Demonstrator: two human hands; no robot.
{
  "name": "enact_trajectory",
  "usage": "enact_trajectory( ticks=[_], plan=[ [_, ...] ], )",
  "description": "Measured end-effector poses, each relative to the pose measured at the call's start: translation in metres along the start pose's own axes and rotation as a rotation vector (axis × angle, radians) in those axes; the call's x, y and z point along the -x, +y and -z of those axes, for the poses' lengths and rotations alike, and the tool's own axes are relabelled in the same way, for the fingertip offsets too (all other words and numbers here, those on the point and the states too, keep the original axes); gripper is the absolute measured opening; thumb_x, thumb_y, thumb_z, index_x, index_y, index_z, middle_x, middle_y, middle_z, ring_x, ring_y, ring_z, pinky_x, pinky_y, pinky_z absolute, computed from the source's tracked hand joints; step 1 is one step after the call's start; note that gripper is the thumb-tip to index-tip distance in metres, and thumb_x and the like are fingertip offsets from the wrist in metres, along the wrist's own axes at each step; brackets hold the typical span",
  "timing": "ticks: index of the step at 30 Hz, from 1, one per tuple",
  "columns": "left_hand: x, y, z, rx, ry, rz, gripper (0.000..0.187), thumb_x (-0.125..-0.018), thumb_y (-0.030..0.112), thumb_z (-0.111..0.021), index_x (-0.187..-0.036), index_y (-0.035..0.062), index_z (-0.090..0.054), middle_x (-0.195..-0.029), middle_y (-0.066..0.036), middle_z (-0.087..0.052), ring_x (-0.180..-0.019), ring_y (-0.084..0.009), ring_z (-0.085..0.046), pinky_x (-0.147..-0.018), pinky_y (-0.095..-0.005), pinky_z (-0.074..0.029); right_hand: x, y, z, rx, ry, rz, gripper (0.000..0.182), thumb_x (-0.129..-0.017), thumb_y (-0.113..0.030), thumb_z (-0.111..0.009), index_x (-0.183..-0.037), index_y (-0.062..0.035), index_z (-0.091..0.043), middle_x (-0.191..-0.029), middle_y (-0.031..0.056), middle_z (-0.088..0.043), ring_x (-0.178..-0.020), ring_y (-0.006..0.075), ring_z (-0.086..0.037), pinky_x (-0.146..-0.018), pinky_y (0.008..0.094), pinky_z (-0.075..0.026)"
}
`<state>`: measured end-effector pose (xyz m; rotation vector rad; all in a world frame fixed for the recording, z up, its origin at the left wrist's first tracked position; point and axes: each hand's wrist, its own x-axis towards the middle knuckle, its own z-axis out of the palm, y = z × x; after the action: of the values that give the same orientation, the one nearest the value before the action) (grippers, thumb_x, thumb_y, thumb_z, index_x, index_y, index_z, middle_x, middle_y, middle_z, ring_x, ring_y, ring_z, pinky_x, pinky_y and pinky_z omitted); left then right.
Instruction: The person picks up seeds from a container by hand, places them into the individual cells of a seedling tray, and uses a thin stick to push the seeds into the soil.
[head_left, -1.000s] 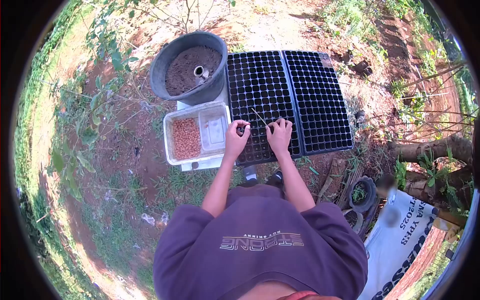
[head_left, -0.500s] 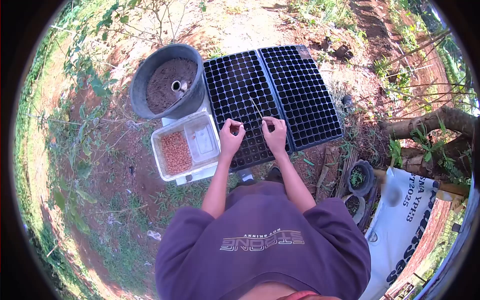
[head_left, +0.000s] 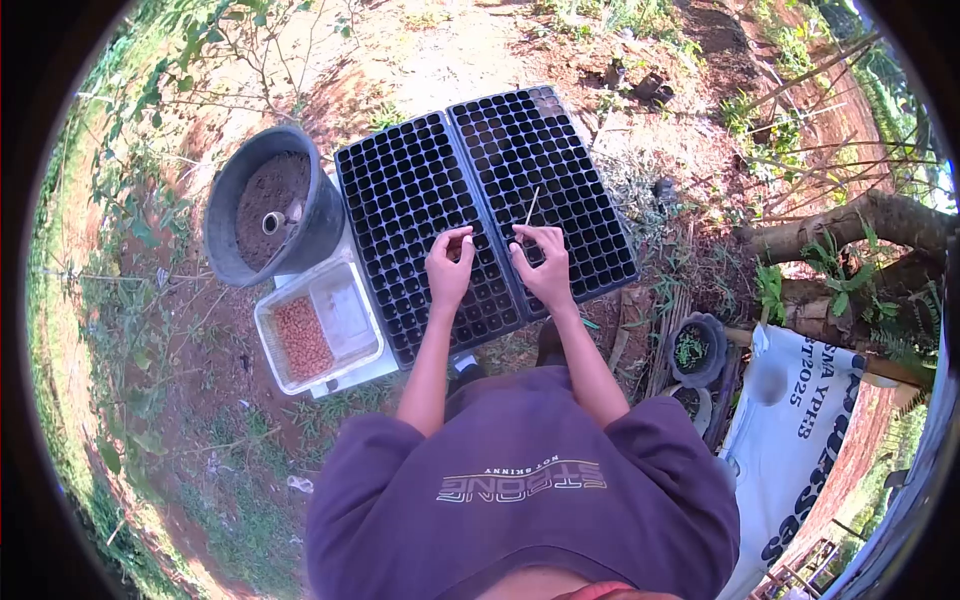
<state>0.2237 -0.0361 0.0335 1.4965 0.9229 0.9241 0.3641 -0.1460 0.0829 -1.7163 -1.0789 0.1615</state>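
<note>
Two black seedling trays lie side by side in front of me, the left tray [head_left: 395, 190] and the right tray [head_left: 545, 165]. My left hand [head_left: 450, 268] is over the left tray, its thumb and forefinger pinched; whatever they hold is too small to make out. A thin stick [head_left: 532, 204] is pinched in my right hand [head_left: 544, 265], above the seam between the trays and the right tray's near part. The stick points up and away. At the left stands a white plastic container [head_left: 373, 345] with pinkish seeds [head_left: 303, 338] in one side.
A dark tub [head_left: 325, 205] of soil [head_left: 275, 195] stands behind the container, with a small round-mouthed vessel [head_left: 271, 222] in it. To the right are a potted plant [head_left: 693, 350], a thick branch [head_left: 860, 225] and a printed white banner [head_left: 765, 440].
The view has turned, so trays, container and tub sit further left in it. My hands have shifted right across the trays, with the stick still in my right hand.
</note>
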Motion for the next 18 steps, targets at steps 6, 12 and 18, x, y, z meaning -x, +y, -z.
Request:
enact_trajectory(
  ticks=[6, 12, 18],
  plan=[
    [-0.025, 0.005, -0.101, 0.033, 0.042, 0.059, 0.012, -0.096, 0.005, -0.067, -0.106, -0.0004, -0.072, -0.103, -0.005, -0.073, -0.088, -0.0083, -0.068, -0.079, -0.0241, -0.054, -0.053, 0.061, 0.062, -0.066, 0.026, -0.034, 0.018, -0.09, -0.007, -0.074, -0.108, -0.007, -0.076, -0.095, 0.0075, -0.067, -0.093, 0.0234, -0.061, -0.086, 0.0348, -0.05],
    [-0.048, 0.019, -0.18, 0.136, 0.126, 0.11, 0.013, -0.096, 0.008, -0.068, -0.108, 0.0012, -0.068, -0.097, -0.002, -0.071, -0.083, -0.0068, -0.065, -0.077, -0.0231, -0.053, -0.107, 0.102, 0.103, -0.041, 0.025, -0.07, 0.015, -0.093, -0.008, -0.072, -0.108, -0.0069, -0.077, -0.097, 0.0085, -0.063, -0.089, 0.0217, -0.063, -0.077, 0.0332, -0.052],
    [-0.071, 0.027, -0.188, 0.04, 0.186, 0.148, 0.014, -0.098, 0.012, -0.068, -0.108, 0.0018, -0.068, -0.095, -0.002, -0.071, -0.081, -0.0066, -0.064, -0.075, -0.0229, -0.052, -0.141, 0.12, 0.099, -0.109, 0.039, -0.1, 0.016, -0.093, -0.006, -0.072, -0.108, -0.0063, -0.076, -0.101, 0.0078, -0.068, -0.085, 0.0185, -0.066, -0.072, 0.0299, -0.053]
  ],
)
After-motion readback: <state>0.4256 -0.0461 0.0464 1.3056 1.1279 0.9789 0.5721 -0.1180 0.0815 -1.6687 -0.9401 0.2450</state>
